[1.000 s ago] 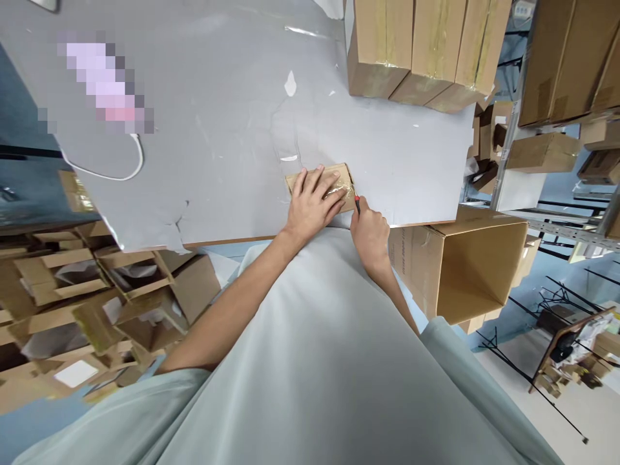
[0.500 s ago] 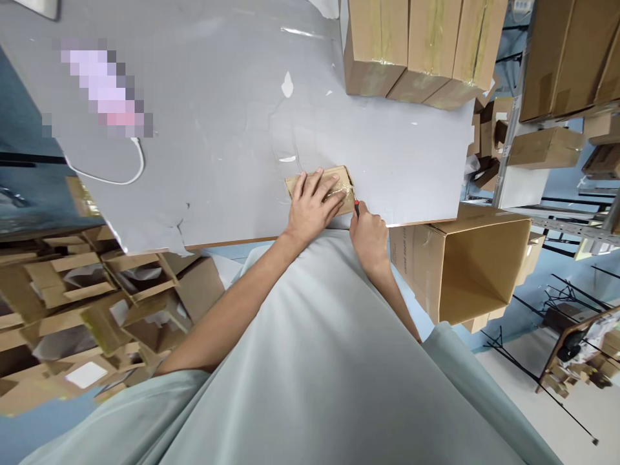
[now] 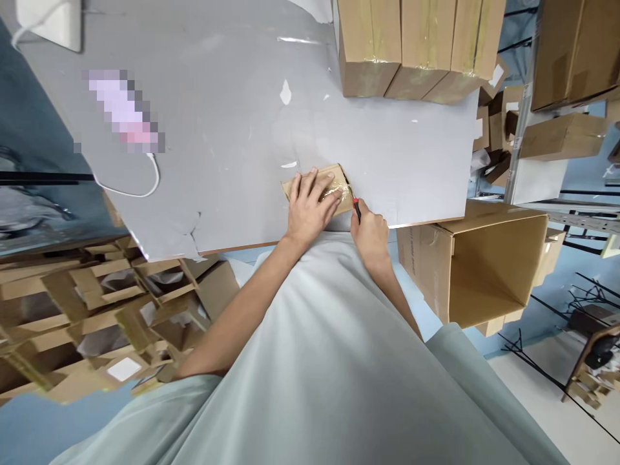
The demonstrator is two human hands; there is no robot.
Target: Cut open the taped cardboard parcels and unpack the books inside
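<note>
A small flat cardboard box [image 3: 345, 201] with shiny clear tape lies near the front edge of the grey table. Across its top rests my left hand [image 3: 310, 205], fingers spread and pressing it down. My right hand [image 3: 371, 234] is closed around a thin tool with a red-and-black handle [image 3: 357, 208]. The tool's narrow tip meets the right end of the box, where a dark gap shows along the edge. Its exact kind is too small to make out.
Three taped cardboard boxes [image 3: 419, 48] stand at the back right of the table [image 3: 217, 129]. A large open carton [image 3: 498, 265] is below the right edge. Several open boxes [image 3: 106, 310] are piled at lower left. A white cable [image 3: 155, 177] lies on the left.
The camera view has shifted slightly, so the surroundings sit further right. The right hand and tool have drawn slightly away from the box's end. My left hand stays on the box.
</note>
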